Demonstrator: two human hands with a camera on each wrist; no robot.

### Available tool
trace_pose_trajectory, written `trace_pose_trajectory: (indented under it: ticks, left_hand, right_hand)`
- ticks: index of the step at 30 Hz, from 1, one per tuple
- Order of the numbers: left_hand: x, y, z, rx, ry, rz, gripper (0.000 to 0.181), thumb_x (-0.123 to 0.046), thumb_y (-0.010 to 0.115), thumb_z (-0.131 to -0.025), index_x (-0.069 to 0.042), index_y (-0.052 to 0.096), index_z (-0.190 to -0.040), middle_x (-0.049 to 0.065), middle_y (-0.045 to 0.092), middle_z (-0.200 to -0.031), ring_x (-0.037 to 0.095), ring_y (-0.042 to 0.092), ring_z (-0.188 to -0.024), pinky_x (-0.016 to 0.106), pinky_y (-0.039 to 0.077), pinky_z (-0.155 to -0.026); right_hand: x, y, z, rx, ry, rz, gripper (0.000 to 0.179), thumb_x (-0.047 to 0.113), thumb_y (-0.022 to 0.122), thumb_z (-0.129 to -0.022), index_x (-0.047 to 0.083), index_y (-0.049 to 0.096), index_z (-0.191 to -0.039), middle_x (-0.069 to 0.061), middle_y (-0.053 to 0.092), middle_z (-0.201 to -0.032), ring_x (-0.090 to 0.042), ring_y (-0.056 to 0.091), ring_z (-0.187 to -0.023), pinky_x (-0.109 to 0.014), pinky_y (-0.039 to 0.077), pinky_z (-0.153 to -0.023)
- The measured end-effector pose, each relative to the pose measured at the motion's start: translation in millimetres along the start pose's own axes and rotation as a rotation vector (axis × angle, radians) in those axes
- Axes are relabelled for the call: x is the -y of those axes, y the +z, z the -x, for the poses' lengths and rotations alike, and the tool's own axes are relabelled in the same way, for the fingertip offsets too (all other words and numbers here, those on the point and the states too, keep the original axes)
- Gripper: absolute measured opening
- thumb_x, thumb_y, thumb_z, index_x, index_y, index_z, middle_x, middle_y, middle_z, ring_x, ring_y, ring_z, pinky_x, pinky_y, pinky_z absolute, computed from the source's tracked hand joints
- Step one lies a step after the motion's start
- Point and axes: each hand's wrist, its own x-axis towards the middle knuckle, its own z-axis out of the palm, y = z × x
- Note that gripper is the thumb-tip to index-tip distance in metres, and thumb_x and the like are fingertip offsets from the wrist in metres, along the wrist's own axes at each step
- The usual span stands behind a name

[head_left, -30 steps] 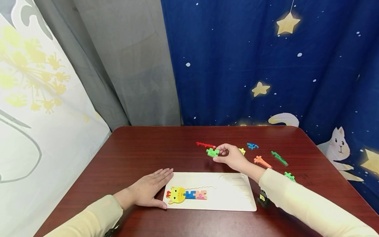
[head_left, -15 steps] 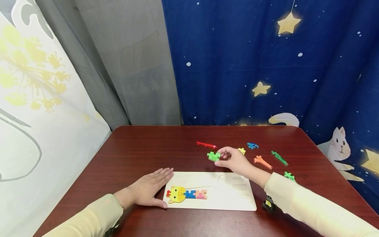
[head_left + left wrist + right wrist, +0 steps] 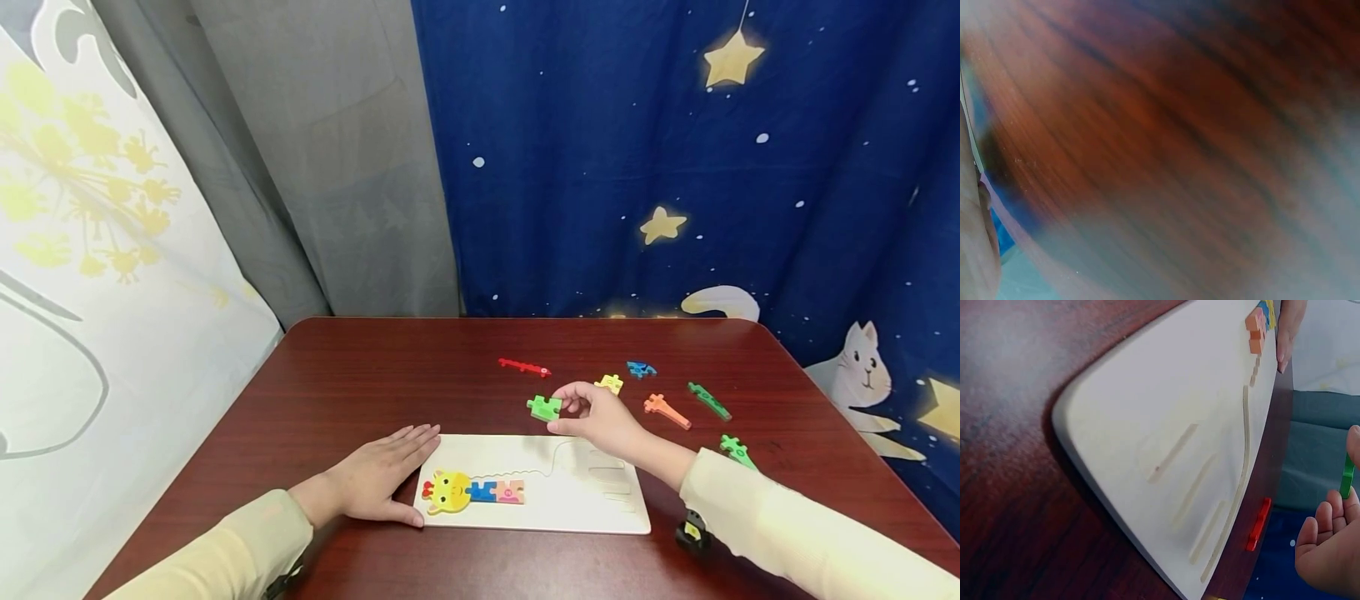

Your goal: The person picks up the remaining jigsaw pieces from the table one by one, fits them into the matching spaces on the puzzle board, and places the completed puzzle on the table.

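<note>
Between thumb and fingers, my right hand (image 3: pixel 600 417) pinches a light green puzzle piece (image 3: pixel 543 407) just above the far edge of a pale wooden puzzle board (image 3: pixel 570 504). In the right wrist view the green piece (image 3: pixel 1347 476) shows edge-on, held in the right hand (image 3: pixel 1335 544). My left hand (image 3: pixel 375 477) lies with straight fingers at the board's left edge. On the board's left part sit a yellow giraffe head (image 3: pixel 448 492), a blue piece (image 3: pixel 482 492) and a pink-orange piece (image 3: pixel 510 492), joined in a row. Grooves mark the board's right part.
Beyond the board lie a red strip piece (image 3: pixel 524 367), a yellow piece (image 3: pixel 611 384) and a blue piece (image 3: pixel 641 369). To the right are an orange piece (image 3: pixel 666 411), a dark green piece (image 3: pixel 708 401) and another light green piece (image 3: pixel 738 451). Curtains hang behind the table (image 3: pixel 360 367).
My right hand has come slightly nearer the board with the green puzzle piece, uncovering more of the red strip and the yellow piece. The left hand has stayed in place.
</note>
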Motion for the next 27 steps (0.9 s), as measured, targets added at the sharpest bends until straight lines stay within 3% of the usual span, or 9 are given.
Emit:
trace_pose_trajectory:
  ticks: [12,27]
  left_hand:
    - [0.4,1.5,-0.2,-0.006,-0.005,-0.002,0.107,-0.082,0.037,-0.082,-0.003,0.024,-0.153,0.010,0.022,-0.159,0.023,0.020,-0.145,0.037,0.022,-0.116]
    - [-0.2,-1.8,-0.8,0.016,-0.013,0.013,0.107,-0.082,0.036,-0.082,-0.003,0.023,-0.154,0.011,0.021,-0.160,0.023,0.019,-0.145,0.037,0.021,-0.116]
  right_hand:
    - [-0.8,6.6,14.2,0.025,-0.047,-0.026,0.037,0.014,0.085,-0.075,0.002,0.068,-0.105,-0.008,0.058,-0.086,-0.019,0.052,-0.075,-0.023,0.046,-0.062]
    - [-1.1,16.1,29.6,0.059,-0.086,0.003,0.037,0.015,0.086,-0.073,0.004,0.067,-0.104,-0.009,0.060,-0.087,-0.028,0.055,-0.083,-0.024,0.047,-0.067]
